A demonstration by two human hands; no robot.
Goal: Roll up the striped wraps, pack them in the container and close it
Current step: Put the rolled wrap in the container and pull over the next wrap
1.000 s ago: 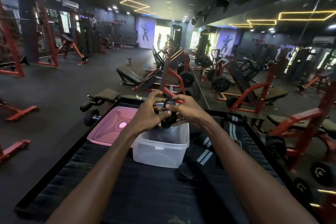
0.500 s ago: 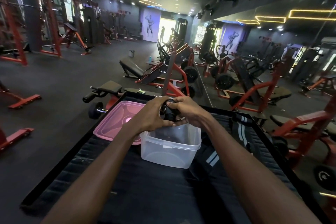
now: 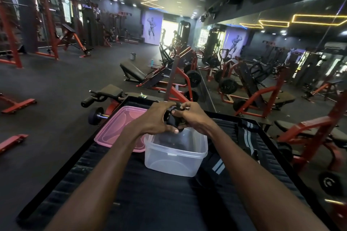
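Two sets of fingertips clamp the dark wrap (image 3: 173,119) between them, your left hand (image 3: 155,118) curled round its near side with the thumb underneath, your right hand (image 3: 193,116) pinching the far side, likely so the roll stays tight and cannot spring loose. You hold it just above the far rim of the open tub (image 3: 176,157), presumably ready to drop it in, while a second wrap (image 3: 247,137) lies unrolled on the mat right of the tub and the pink lid (image 3: 116,127) waits at its left. Both forearms reach straight ahead, wrists converging over the tub.
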